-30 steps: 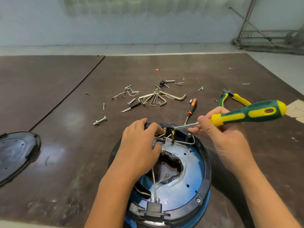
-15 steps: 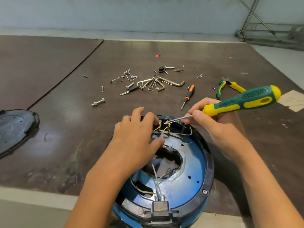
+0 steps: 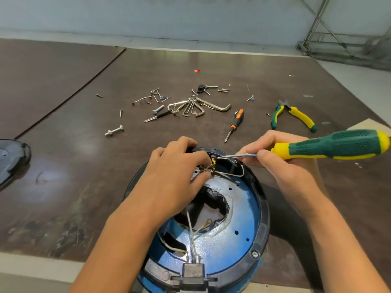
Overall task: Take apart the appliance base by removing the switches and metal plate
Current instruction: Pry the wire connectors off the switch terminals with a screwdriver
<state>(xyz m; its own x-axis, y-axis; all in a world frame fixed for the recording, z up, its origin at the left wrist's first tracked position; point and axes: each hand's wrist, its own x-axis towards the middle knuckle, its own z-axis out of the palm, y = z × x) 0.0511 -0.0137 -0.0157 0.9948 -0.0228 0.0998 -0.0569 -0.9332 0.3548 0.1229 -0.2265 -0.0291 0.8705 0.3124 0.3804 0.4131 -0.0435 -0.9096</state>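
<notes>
The round appliance base [image 3: 261, 218] has a black rim and a blue metal plate [image 3: 239, 218] with a ragged centre hole and white wires. It lies near the table's front edge. My left hand [image 3: 175, 176] grips the switch block [image 3: 201, 150] and its brass terminals at the base's far rim. My right hand [image 3: 281, 163] holds a green-and-yellow screwdriver [image 3: 334, 144]. Its tip touches the brass terminals [image 3: 213, 160]. A second black switch [image 3: 193, 271] sits at the near rim.
Loose screws, bolts and hex keys [image 3: 196, 107] lie scattered beyond the base. A small orange screwdriver [image 3: 234, 123] and green-yellow pliers [image 3: 296, 116] rest at the right. A black cover [image 3: 10, 159] lies at the left edge. Metal frame [image 3: 338, 39] stands far right.
The view has tilted down and closer. The screwdriver handle has dropped closer to level, and its tip stays at the terminals. My left hand keeps its grip on the switch area.
</notes>
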